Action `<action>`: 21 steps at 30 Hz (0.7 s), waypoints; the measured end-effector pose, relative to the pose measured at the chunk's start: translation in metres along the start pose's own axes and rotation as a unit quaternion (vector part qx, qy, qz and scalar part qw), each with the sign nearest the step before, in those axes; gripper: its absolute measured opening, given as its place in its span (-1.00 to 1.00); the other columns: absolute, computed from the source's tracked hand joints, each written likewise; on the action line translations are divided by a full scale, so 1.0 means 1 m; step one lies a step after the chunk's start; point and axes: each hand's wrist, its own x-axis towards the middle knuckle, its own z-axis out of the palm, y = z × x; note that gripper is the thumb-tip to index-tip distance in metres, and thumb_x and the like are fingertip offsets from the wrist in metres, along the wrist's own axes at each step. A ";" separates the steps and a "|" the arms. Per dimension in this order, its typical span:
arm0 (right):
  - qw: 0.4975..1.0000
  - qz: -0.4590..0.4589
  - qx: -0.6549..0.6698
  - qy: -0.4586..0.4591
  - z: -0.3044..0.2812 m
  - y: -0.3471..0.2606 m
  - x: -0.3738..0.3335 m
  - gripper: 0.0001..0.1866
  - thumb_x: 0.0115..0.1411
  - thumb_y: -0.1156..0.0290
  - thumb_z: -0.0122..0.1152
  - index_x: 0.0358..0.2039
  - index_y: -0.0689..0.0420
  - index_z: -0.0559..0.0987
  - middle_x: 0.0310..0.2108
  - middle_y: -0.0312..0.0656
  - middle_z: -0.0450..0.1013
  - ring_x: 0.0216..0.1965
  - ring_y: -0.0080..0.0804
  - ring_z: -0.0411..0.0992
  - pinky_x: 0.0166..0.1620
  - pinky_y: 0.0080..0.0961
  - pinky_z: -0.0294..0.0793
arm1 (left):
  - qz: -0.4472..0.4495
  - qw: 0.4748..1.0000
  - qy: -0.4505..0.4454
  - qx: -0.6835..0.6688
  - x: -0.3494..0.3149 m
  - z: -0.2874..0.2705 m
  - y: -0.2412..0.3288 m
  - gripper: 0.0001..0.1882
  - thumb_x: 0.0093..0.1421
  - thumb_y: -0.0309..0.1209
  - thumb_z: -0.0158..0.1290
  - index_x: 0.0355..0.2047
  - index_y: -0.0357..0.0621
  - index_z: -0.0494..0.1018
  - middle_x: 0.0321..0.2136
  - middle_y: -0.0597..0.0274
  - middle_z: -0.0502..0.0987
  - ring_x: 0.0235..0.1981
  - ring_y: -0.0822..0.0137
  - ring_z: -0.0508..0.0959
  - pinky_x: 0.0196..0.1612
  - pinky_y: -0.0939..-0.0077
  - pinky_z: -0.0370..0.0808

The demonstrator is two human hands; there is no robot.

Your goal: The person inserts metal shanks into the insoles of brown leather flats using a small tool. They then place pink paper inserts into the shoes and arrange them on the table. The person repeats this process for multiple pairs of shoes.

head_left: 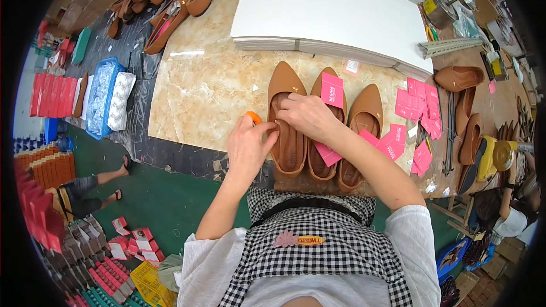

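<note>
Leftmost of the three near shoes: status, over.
Left hand at its left rim, right hand over its opening. Leftmost shoe upright, toe pointing away. Pink cards lie on neighbouring shoes, none visible on this one.

Left hand (248,143), right hand (307,115) at brown shoe (292,150) (pointed toe); pink cards (420,102) rightward; white stack (330,17) beyond.

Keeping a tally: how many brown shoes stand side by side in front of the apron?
3 in a row: left shoe; middle shoe, partly under pink cards; right shoe, partly behind the right forearm. None seems fully hidden.
</note>
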 end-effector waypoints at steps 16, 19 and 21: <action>0.880 0.211 0.422 -0.052 -0.059 -0.018 0.010 -0.85 0.07 0.37 0.36 -0.40 0.18 0.65 -0.45 -0.17 0.60 -0.31 -0.37 0.54 -0.19 -0.45 0.52 | -0.100 0.848 -0.038 -0.520 0.016 0.026 -0.023 -0.76 0.30 -0.44 -0.02 -0.48 -0.27 0.50 -0.43 0.25 0.51 -0.46 0.42 0.42 -0.37 0.54 0.32; 0.743 0.252 0.614 -0.092 -0.054 -0.005 -0.001 -0.77 0.15 0.32 0.39 -0.25 0.18 0.70 -0.33 -0.14 0.64 -0.28 -0.58 0.55 -0.18 -0.56 0.52 | -0.197 0.756 -0.058 -0.621 0.010 0.027 -0.024 -0.76 0.38 -0.38 -0.01 -0.32 -0.27 0.58 -0.54 0.38 0.50 -0.51 0.56 0.41 -0.37 0.66 0.35; 0.741 0.258 0.615 -0.083 -0.054 -0.006 -0.010 -0.79 0.17 0.37 0.36 -0.21 0.19 0.70 -0.31 -0.16 0.64 -0.28 -0.60 0.54 -0.17 -0.54 0.53 | -0.191 0.796 -0.037 -0.573 0.009 0.032 -0.030 -0.76 0.37 -0.36 0.02 -0.24 -0.28 0.61 -0.50 0.35 0.55 -0.50 0.57 0.42 -0.38 0.67 0.37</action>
